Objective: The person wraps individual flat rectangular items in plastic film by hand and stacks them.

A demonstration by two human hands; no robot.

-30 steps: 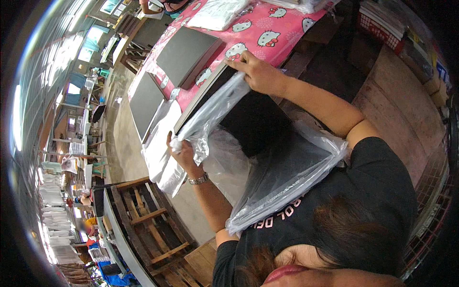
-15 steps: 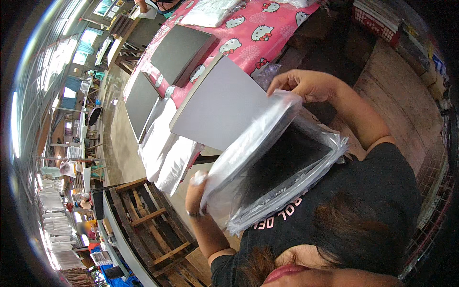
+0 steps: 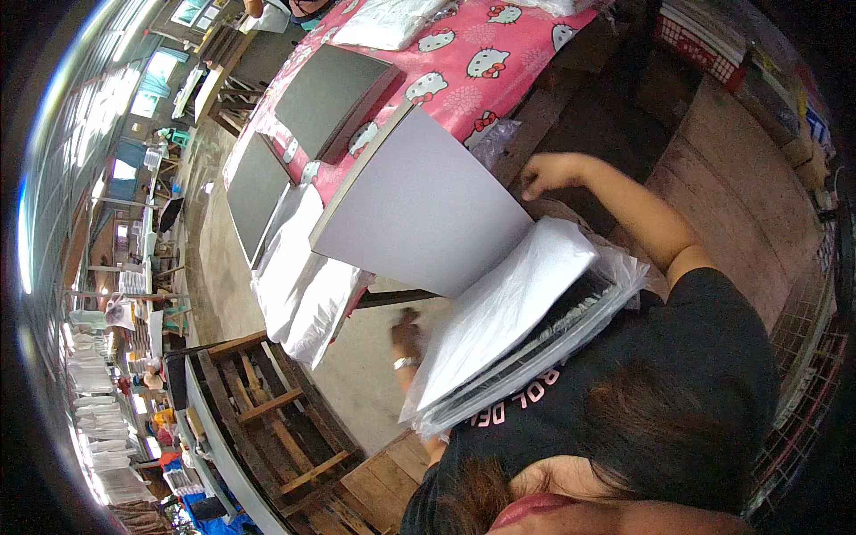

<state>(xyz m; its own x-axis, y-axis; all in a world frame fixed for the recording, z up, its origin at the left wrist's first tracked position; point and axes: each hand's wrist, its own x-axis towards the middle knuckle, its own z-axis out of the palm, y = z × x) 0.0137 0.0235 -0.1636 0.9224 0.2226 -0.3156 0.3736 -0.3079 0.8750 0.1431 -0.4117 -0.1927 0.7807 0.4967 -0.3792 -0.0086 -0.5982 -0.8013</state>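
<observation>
A stack of clear plastic bags (image 3: 526, 379) rests against my body, with a dark layer showing between its sheets. On top, a whitish plastic bag (image 3: 508, 308) lies flattened. My right hand (image 3: 553, 175) is off the plastic, beyond its far right corner, with fingers curled in and nothing visible in them. At the left edge of the stack, my left hand (image 3: 407, 332) is smeared by motion, so its fingers cannot be read. Between my hands and the table sits a large pale flat panel (image 3: 419, 205) with a grey edge.
Two dark grey panels (image 3: 325, 100) lie on a table with a pink patterned cover (image 3: 459, 67). White plastic-wrapped packs (image 3: 308, 299) hang at its near left edge. A wooden pallet (image 3: 267, 419) stands lower left, and a red crate (image 3: 700, 49) is at the far right.
Both hands have come away from the plastic bag they were holding up and open. The bag has dropped flat onto the stack. My left hand has moved slightly right, blurred.
</observation>
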